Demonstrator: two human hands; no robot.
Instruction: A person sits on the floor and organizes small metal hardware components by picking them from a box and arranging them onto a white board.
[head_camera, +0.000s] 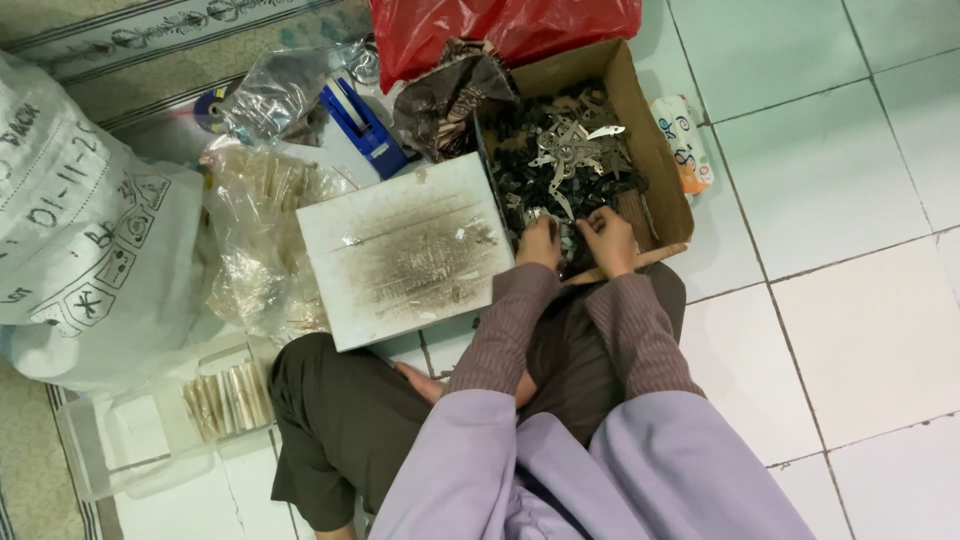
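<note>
While both hands work at the near end of the cardboard box (655, 150), the small metal and dark parts (565, 160) heaped inside it are what they are picking through. The left hand (540, 243) has its fingers curled down into the pile at the box's near edge; whether they pinch a piece cannot be told, since the fingertips are buried. The right hand (608, 240), just beside it over the same edge, is likewise curled, and its grip is hidden too. To do this well, I judge that each hand should lift 1 piece at a time from the top layer instead of digging, because the pale curved blades look thin and could snag or nick a finger.

Just left of the box lies a white board (400, 250) smudged grey across its middle, a likely resting surface. Behind the box sits a red plastic bag (500, 25), and to the box's right a small printed packet (685, 145). Further left of the box are a blue tape dispenser (362, 125), clear bags (265, 230), a large white sack (80, 230) and a clear tray (150, 420) holding pale sticks.
</note>
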